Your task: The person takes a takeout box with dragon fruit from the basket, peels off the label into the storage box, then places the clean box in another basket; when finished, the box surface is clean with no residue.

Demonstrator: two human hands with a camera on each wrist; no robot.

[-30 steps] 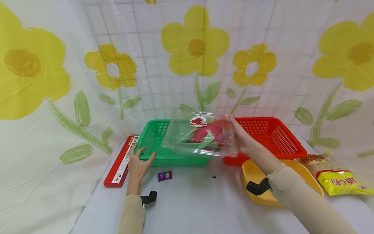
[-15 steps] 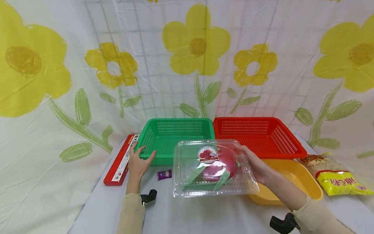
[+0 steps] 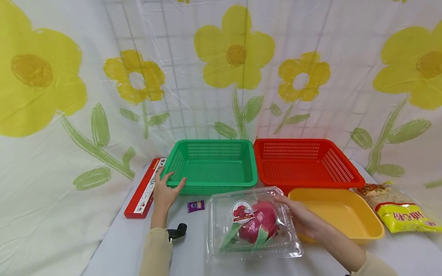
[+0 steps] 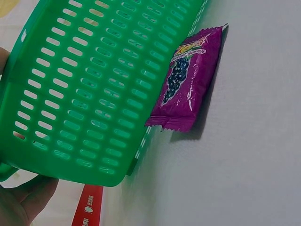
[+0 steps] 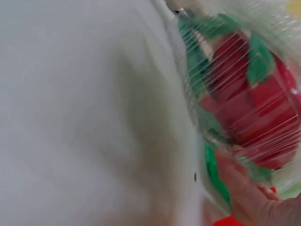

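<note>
My right hand (image 3: 304, 218) grips the right side of a clear plastic clamshell box (image 3: 221, 230) and holds it over the front of the table. Inside lies a pink dragon fruit (image 3: 259, 224) with green leaf tips; a round sticker (image 3: 243, 211) marks the lid. From the right wrist view, thumb and box edge show close up, with the fruit (image 5: 254, 94) behind ribbed plastic. My left hand (image 3: 165, 191) holds the near left corner of the green basket (image 3: 214, 184), thumb along the front and fingers at the rim. Part of that grip is hidden in the left wrist view.
A purple candy packet (image 3: 196, 206) lies before the green basket. Right of that basket stands a red basket (image 3: 310, 183), with a yellow tub (image 3: 345, 214) in front and a bag with a yellow label (image 3: 402, 216) beside it. A long red-and-white box (image 3: 141, 195) lies far left.
My right hand has brought the clamshell box down and toward me from above the baskets, tilting its lid more into view. The left hand has stayed at the green basket's corner.
</note>
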